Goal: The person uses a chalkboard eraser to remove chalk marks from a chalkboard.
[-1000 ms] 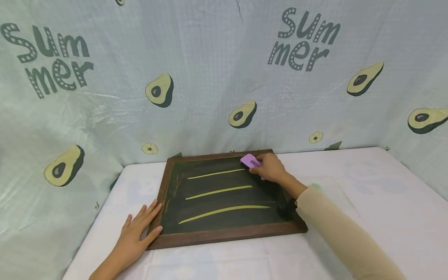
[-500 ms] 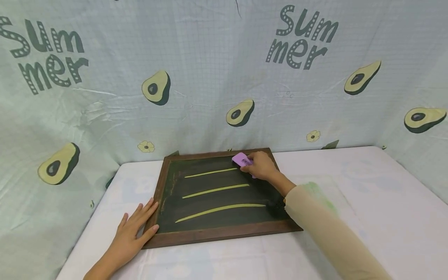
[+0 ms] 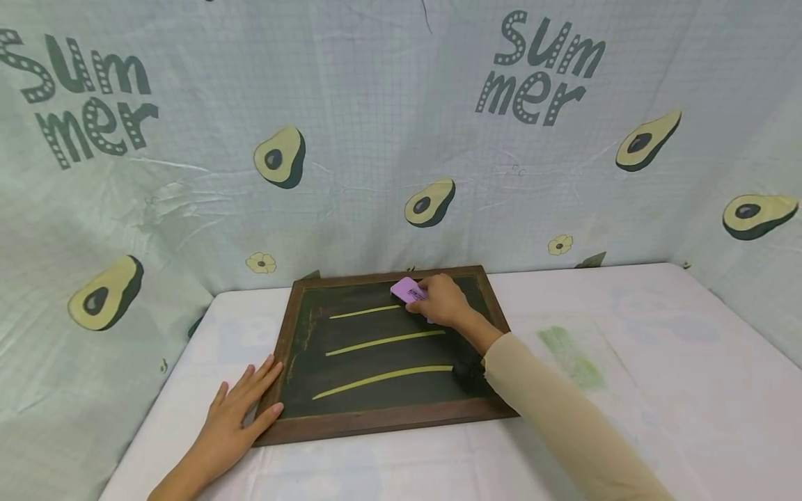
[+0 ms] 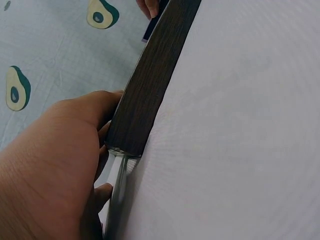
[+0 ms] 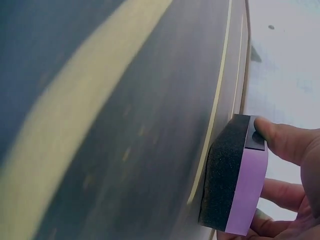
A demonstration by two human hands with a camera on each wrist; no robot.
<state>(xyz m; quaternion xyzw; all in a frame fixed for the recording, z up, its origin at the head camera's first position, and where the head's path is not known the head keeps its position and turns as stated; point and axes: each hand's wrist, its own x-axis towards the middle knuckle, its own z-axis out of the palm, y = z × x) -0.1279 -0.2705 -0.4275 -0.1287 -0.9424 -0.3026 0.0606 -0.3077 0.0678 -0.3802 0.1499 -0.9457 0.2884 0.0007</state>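
Observation:
A framed blackboard (image 3: 376,420) lies on the table with three yellow chalk lines drawn across it. My right hand (image 3: 446,304) grips a purple eraser (image 3: 406,289) near the board's far side. The eraser's black foam face meets the top chalk line (image 3: 362,312) at its right end, as the eraser (image 5: 247,192) also shows in the right wrist view. My left hand (image 3: 233,421) rests at the near left corner of the wooden frame, fingers spread along its left edge. In the left wrist view the thumb lies against the dark wooden frame (image 4: 142,90).
Below are the middle chalk line (image 3: 385,342) and the bottom chalk line (image 3: 382,382). A white cloth (image 3: 658,362) covers the table, with a green smudge (image 3: 571,358) right of the board. Behind hangs a curtain (image 3: 363,90) printed with avocados.
My right hand has slid the eraser leftward along the top chalk line, and less of that line shows. The left hand stays on the frame. The head view has shifted slightly.

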